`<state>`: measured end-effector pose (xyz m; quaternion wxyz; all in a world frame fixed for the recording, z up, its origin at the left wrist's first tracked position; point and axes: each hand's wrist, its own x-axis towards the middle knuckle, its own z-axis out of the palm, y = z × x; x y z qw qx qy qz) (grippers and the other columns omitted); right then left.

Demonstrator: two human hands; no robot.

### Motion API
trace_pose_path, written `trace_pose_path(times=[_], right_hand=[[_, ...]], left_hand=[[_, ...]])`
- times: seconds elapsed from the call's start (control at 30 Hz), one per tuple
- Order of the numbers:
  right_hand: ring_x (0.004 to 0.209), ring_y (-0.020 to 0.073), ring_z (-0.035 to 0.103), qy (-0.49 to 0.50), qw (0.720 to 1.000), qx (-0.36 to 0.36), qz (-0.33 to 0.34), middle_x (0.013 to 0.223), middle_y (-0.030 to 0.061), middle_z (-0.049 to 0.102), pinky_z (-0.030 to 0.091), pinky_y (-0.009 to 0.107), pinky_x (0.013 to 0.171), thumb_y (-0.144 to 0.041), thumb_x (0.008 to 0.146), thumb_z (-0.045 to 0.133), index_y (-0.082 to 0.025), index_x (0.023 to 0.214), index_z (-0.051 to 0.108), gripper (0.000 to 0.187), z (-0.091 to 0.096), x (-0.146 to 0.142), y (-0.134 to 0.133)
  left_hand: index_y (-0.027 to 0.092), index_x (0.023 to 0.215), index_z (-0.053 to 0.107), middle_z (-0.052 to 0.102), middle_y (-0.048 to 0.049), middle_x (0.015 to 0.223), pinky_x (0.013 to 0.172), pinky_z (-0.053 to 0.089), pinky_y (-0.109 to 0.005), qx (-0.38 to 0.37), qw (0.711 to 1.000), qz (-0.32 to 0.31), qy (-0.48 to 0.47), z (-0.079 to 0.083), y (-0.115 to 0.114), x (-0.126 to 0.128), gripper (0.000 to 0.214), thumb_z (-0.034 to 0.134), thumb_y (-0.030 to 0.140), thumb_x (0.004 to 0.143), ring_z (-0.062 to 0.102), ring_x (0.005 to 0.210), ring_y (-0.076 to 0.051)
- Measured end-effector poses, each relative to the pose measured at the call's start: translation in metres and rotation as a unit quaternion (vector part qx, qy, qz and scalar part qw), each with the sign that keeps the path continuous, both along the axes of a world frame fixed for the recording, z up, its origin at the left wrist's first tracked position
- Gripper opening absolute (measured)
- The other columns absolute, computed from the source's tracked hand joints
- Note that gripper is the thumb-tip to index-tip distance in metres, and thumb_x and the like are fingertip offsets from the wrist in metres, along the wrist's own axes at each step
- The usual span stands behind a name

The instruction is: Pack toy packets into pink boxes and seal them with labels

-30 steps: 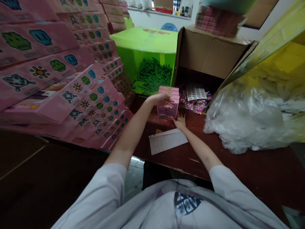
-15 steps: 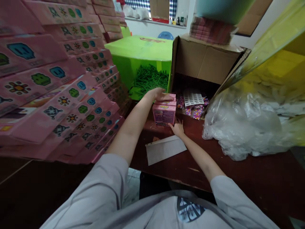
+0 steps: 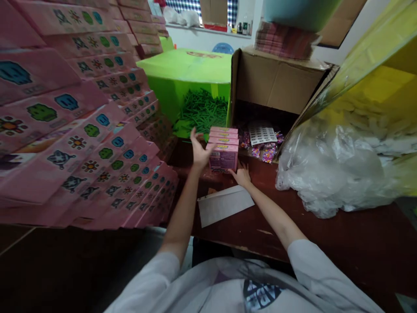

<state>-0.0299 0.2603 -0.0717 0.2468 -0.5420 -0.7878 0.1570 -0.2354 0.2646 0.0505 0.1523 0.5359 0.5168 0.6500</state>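
Several slim pink boxes [image 3: 223, 161] stand upright, pressed together in a row on the dark red table, their top edges stepping back away from me. My left hand [image 3: 199, 151] is at their left side, fingers spread and pointing up, with the thumb by the upper left edge of the front box. At the lower right corner, my right hand [image 3: 243, 176] holds the boxes, its thumb on the front face and its fingers along the right side. A white folded sheet [image 3: 226, 206] lies flat just in front of them.
Tall stacks of pink boxes [image 3: 107, 165] rise at the left. Behind are a green bin [image 3: 159, 93] of green sticks [image 3: 203, 108] and a cardboard carton [image 3: 270, 78] with small colourful bags [image 3: 269, 153] and a label sheet [image 3: 262, 135]. Clear plastic bags [image 3: 332, 174] bulge at the right.
My left hand has come off the top of the pink boxes and moved down and left to their side, fingers spreading. My right hand has stayed at the lower right corner.
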Motion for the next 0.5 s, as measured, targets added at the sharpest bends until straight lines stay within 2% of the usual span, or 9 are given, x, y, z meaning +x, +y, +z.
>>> trace_pose_path(times=[0.07, 0.1, 0.17, 0.23, 0.27, 0.33, 0.4, 0.43, 0.5], right_hand=[[0.144, 0.0299, 0.032, 0.055, 0.998, -0.001, 0.017, 0.15, 0.0181, 0.043, 0.013, 0.05, 0.122, -0.054, 0.094, 0.044, -0.009, 0.152, 0.03, 0.075, 0.002, 0.004, 0.0], [0.144, 0.0281, 0.033, 0.099, 0.995, 0.01, 0.022, 0.151, 0.0175, 0.042, 0.017, 0.047, 0.121, -0.053, 0.093, 0.044, -0.01, 0.152, 0.03, 0.074, 0.007, 0.005, 0.003], [0.144, 0.0238, 0.034, 0.203, 0.978, 0.052, 0.02, 0.154, 0.0174, 0.038, 0.024, 0.041, 0.12, -0.052, 0.094, 0.04, -0.01, 0.152, 0.027, 0.073, 0.027, 0.004, 0.016], [0.144, 0.0196, 0.034, 0.288, 0.954, 0.088, -0.01, 0.156, 0.0176, 0.033, 0.028, 0.036, 0.118, -0.049, 0.096, 0.03, -0.008, 0.153, 0.022, 0.07, 0.062, -0.002, 0.038], [0.144, 0.0178, 0.035, 0.301, 0.95, 0.083, -0.028, 0.157, 0.017, 0.031, 0.029, 0.034, 0.117, -0.047, 0.098, 0.024, -0.008, 0.153, 0.02, 0.068, 0.084, -0.007, 0.051], [0.143, 0.0166, 0.037, 0.272, 0.96, 0.029, -0.055, 0.156, 0.0161, 0.033, 0.032, 0.033, 0.115, -0.042, 0.099, 0.021, -0.009, 0.153, 0.022, 0.063, 0.129, -0.017, 0.076], [0.136, 0.0198, 0.046, 0.199, 0.978, -0.046, -0.044, 0.149, 0.0176, 0.044, 0.037, 0.032, 0.11, -0.041, 0.095, 0.041, -0.008, 0.148, 0.035, 0.062, 0.165, -0.027, 0.091], [0.13, 0.0222, 0.052, 0.171, 0.982, -0.072, -0.036, 0.142, 0.0184, 0.051, 0.039, 0.033, 0.108, -0.039, 0.09, 0.052, -0.006, 0.142, 0.043, 0.062, 0.177, -0.031, 0.093], [0.114, 0.0258, 0.061, 0.139, 0.985, -0.1, -0.022, 0.122, 0.0174, 0.065, 0.044, 0.035, 0.101, -0.033, 0.079, 0.067, -0.006, 0.125, 0.06, 0.054, 0.188, -0.037, 0.085]], left_hand=[[0.015, 0.149, 0.017, 0.034, -0.0211, 0.145, 0.116, 0.03, -0.048, -0.027, 0.999, 0.019, 0.031, -0.038, -0.036, 0.015, 0.125, 0.091, 0.047, 0.052, 0.037, 0.139, -0.034], [0.012, 0.147, 0.022, 0.031, -0.0231, 0.147, 0.119, 0.026, -0.049, -0.051, 0.998, 0.032, 0.024, -0.052, -0.048, 0.025, 0.123, 0.092, 0.041, 0.05, 0.032, 0.142, -0.036], [0.011, 0.141, 0.031, 0.026, -0.0239, 0.151, 0.121, 0.022, -0.048, -0.118, 0.988, 0.065, -0.069, -0.068, -0.062, 0.043, 0.109, 0.091, 0.032, 0.052, 0.022, 0.147, -0.036], [0.014, 0.138, 0.035, 0.026, -0.022, 0.152, 0.12, 0.024, -0.049, -0.18, 0.958, 0.088, -0.205, -0.07, -0.064, 0.057, 0.097, 0.087, 0.029, 0.058, 0.019, 0.149, -0.035], [0.015, 0.136, 0.036, 0.029, -0.021, 0.15, 0.118, 0.028, -0.051, -0.205, 0.939, 0.088, -0.263, -0.067, -0.062, 0.062, 0.09, 0.084, 0.031, 0.062, 0.022, 0.148, -0.035], [0.016, 0.133, 0.038, 0.043, -0.0202, 0.139, 0.109, 0.04, -0.055, -0.244, 0.907, 0.055, -0.338, -0.058, -0.059, 0.067, 0.072, 0.073, 0.041, 0.076, 0.038, 0.139, -0.035], [0.014, 0.129, 0.043, 0.055, -0.0204, 0.123, 0.095, 0.05, -0.057, -0.279, 0.879, -0.005, -0.388, -0.048, -0.057, 0.066, 0.056, 0.05, 0.054, 0.089, 0.056, 0.122, -0.034], [0.014, 0.128, 0.045, 0.058, -0.0207, 0.119, 0.089, 0.053, -0.057, -0.295, 0.86, -0.038, -0.415, -0.044, -0.058, 0.064, 0.057, 0.038, 0.058, 0.093, 0.061, 0.115, -0.034], [0.014, 0.126, 0.049, 0.061, -0.0215, 0.116, 0.083, 0.055, -0.057, -0.313, 0.825, -0.102, -0.459, -0.036, -0.064, 0.057, 0.066, 0.018, 0.062, 0.094, 0.064, 0.109, -0.033]])
